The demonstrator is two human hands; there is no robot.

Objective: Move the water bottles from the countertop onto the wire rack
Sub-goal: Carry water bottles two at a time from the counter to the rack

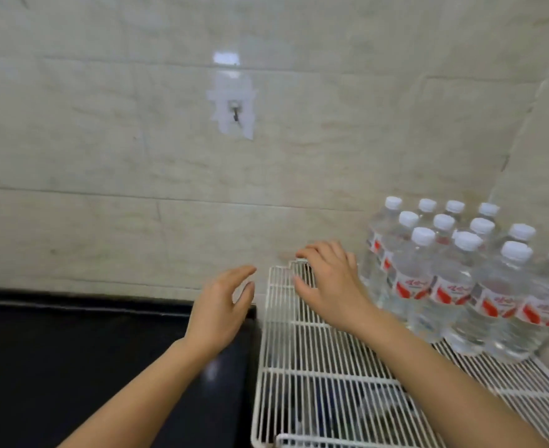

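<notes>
**Packed bottles could topple**

The bottles (454, 279) stand crowded at the rack's (315, 367) right rear, apparently already on its wires. The right hand (328, 282), fingers spread and holding nothing, lies over the far corner just beside them. The left hand (221, 305) hovers relaxed and empty over the countertop (72, 350). Nudging the rack or brushing sideways could tip one bottle into the others.

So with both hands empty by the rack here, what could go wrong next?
1. The right hand sits close beside the tightly packed water bottles; a careless sweep could topple one, and its neighbours with it.
2. The wire rack has gaps between thin wires, so a bottle set down off-square might wobble or tip.
</notes>
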